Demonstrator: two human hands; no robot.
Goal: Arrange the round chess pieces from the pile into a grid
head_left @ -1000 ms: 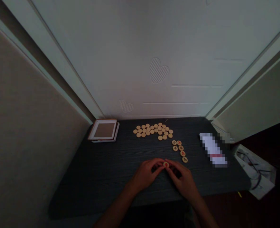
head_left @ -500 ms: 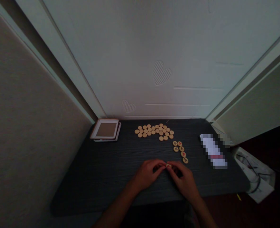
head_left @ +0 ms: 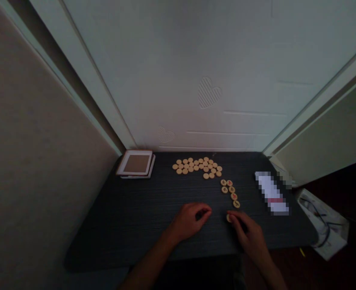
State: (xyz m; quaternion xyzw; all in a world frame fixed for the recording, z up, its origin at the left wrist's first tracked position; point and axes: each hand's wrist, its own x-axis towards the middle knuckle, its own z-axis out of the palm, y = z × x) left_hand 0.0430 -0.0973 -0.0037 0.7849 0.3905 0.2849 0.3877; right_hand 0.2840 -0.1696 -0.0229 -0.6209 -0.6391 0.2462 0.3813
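My right hand (head_left: 250,233) pinches a round wooden Chinese chess piece (head_left: 229,218) between thumb and fingers, just above the dark table. To its left, my left hand (head_left: 191,219) has thumb and fingertips pressed together, with nothing showing between them. Beyond my right hand, several face-up pieces, marked in red or black, form a short bent line; the nearest is a black-marked piece (head_left: 236,204). Farther back lies a cluster of plain-looking pieces (head_left: 196,167), their upper faces showing no marks.
A shallow box with its lid (head_left: 137,163) sits at the table's back left. On the right lies a pixelated white item (head_left: 271,193). A white panel with embossed hearts (head_left: 209,92) rises behind the dark table (head_left: 129,217). Beside the table's right edge, a white container (head_left: 325,225) holds cables.
My hands have come apart. The right hand has moved right with the piece, which was between both hands' fingertips; my left hand has let go and stays about where it was.
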